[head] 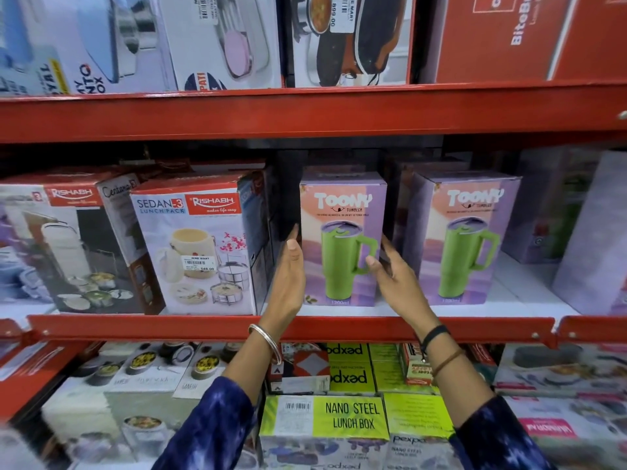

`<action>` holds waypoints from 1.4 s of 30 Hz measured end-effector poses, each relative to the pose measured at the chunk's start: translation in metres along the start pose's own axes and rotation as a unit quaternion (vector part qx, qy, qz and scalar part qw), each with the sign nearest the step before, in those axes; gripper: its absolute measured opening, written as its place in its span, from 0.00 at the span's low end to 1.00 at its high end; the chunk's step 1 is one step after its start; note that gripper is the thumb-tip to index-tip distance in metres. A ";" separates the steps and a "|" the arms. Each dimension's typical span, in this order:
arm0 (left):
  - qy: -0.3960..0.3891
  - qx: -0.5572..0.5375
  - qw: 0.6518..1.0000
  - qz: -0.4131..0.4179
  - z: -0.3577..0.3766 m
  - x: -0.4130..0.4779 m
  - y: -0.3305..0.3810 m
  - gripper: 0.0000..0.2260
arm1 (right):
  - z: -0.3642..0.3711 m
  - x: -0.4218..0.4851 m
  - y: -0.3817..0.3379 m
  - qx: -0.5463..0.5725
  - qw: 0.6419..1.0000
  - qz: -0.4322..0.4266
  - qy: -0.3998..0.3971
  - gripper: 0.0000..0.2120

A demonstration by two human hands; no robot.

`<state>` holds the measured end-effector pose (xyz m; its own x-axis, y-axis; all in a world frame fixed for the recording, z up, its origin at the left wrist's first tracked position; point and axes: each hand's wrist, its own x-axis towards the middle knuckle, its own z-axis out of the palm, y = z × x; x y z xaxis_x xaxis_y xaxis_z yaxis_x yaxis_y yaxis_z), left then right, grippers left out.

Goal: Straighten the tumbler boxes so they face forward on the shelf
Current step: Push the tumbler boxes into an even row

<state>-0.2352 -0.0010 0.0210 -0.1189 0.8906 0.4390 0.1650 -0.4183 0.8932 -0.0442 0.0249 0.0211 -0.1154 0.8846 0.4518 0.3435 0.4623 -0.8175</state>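
Note:
Two purple and pink tumbler boxes with a green mug picture stand on the middle shelf [339, 312]. The left tumbler box [342, 212] faces forward. The right tumbler box [475, 228] is turned a little, so its left side shows. My left hand [290, 276] is flat and open at the left box's left edge. My right hand [393, 276] is open at that box's right edge, fingers spread, thumb across the lower front. Neither hand grips the box. More purple boxes [590, 232] stand at the far right, turned sideways.
Lunch pack boxes [200, 245] stand close on the left of the tumbler boxes. A red shelf beam [305, 110] runs overhead and a red lip [169, 327] runs along the shelf's front. Lunch boxes [353, 415] fill the shelf below.

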 end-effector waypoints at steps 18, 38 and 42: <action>0.009 -0.016 1.000 -0.008 0.006 -0.042 0.019 0.29 | -0.008 -0.040 -0.023 0.238 0.963 0.120 0.046 0.39; 0.077 0.068 0.977 0.189 0.082 -0.093 0.078 0.25 | -0.064 -0.071 -0.020 0.235 0.949 0.049 0.206 0.30; -0.002 0.025 0.990 0.140 0.122 -0.084 0.075 0.26 | -0.103 -0.061 -0.003 0.264 0.921 0.063 0.280 0.27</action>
<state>-0.0934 -0.0859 0.0392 -0.0574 0.7416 0.6684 0.2389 -0.6399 0.7304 0.0582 -0.0371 0.0327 0.4438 0.8316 0.3339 -0.1963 0.4538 -0.8692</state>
